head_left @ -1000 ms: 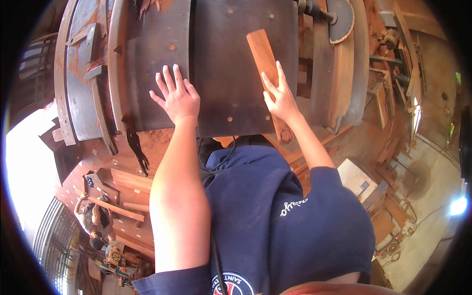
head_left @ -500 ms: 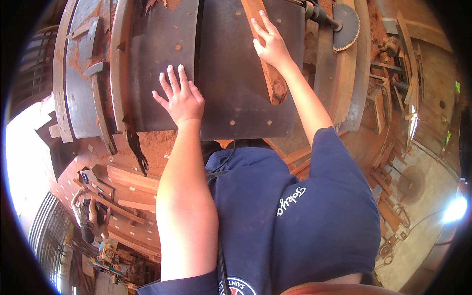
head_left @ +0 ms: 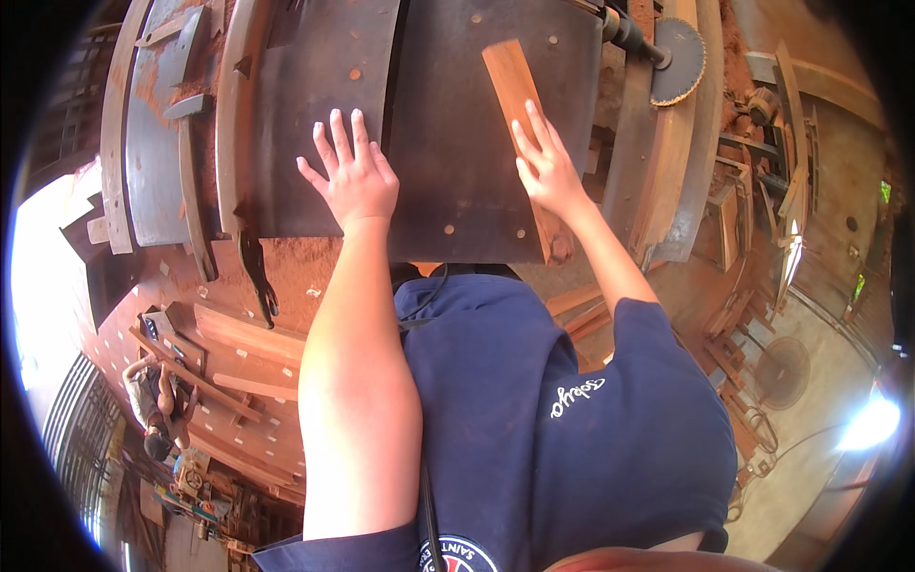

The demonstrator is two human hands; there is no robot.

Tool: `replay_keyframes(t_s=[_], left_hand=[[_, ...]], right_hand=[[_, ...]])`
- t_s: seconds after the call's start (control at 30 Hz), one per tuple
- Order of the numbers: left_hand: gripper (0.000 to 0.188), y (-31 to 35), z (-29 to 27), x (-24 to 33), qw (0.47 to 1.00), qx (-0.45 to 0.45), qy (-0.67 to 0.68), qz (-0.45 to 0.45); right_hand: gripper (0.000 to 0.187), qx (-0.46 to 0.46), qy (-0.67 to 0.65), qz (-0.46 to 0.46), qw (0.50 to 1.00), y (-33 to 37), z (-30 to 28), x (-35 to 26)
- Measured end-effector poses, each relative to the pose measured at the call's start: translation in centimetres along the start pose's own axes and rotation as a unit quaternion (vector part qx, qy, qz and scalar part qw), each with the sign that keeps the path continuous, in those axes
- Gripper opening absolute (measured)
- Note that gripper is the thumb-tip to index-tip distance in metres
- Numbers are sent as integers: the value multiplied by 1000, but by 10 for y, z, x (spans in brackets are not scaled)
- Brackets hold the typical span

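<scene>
My left hand (head_left: pixel 355 186) lies with fingers spread on the dark metal machine table (head_left: pixel 448 143), left of the seam between its two plates. Nothing is in that hand. To its right, a reddish-brown wooden board (head_left: pixel 510 81) lies lengthwise on the table, its near end reaching the front edge. My right hand (head_left: pixel 550 167) rests against the board's right side and top, fingers stretched out along it and not wrapped round it. The right thumb is hidden.
A toothed circular saw blade (head_left: pixel 679 62) on a shaft stands right of the table. A hammer (head_left: pixel 193 176) lies on the left beside a long wooden rail (head_left: pixel 236 124). Planks (head_left: pixel 248 334) lie on the floor at left, where another person (head_left: pixel 160 405) is.
The board has slid toward me, its far end now in view and its near end at the table edge. My right hand has come back with it; my left has barely moved.
</scene>
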State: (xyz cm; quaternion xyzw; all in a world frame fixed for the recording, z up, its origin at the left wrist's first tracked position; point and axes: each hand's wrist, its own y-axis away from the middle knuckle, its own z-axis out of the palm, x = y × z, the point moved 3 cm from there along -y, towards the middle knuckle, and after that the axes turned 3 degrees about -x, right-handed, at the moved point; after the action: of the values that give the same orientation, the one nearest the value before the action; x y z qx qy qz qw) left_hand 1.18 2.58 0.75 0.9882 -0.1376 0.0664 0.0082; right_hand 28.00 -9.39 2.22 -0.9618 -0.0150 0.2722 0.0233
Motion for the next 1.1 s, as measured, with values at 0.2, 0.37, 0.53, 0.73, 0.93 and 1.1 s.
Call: replay_keyframes(t_s=[0.2, 0.37, 0.53, 0.73, 0.93, 1.1], left_hand=[[53, 1, -1, 0, 1000, -12, -19, 4], [53, -1, 2, -2, 1000, 12, -18, 15], [54, -4, 2, 0, 999, 21, -18, 27], [53, 3, 6, -4, 1000, 0, -27, 4], [53, 1, 1, 1, 1000, -6, -27, 6], [54, 2, -1, 1, 1000, -6, -24, 1]], right_hand=[[58, 57, 14, -44, 997, -108, 8, 43], [63, 68, 14, -43, 997, -146, 7, 34], [58, 98, 59, -62, 991, -107, 22, 28], [67, 3, -21, -11, 1000, 12, 19, -27], [65, 2, -23, 2, 1000, 14, 19, -25], [61, 52, -25, -49, 997, -74, 21, 7]])
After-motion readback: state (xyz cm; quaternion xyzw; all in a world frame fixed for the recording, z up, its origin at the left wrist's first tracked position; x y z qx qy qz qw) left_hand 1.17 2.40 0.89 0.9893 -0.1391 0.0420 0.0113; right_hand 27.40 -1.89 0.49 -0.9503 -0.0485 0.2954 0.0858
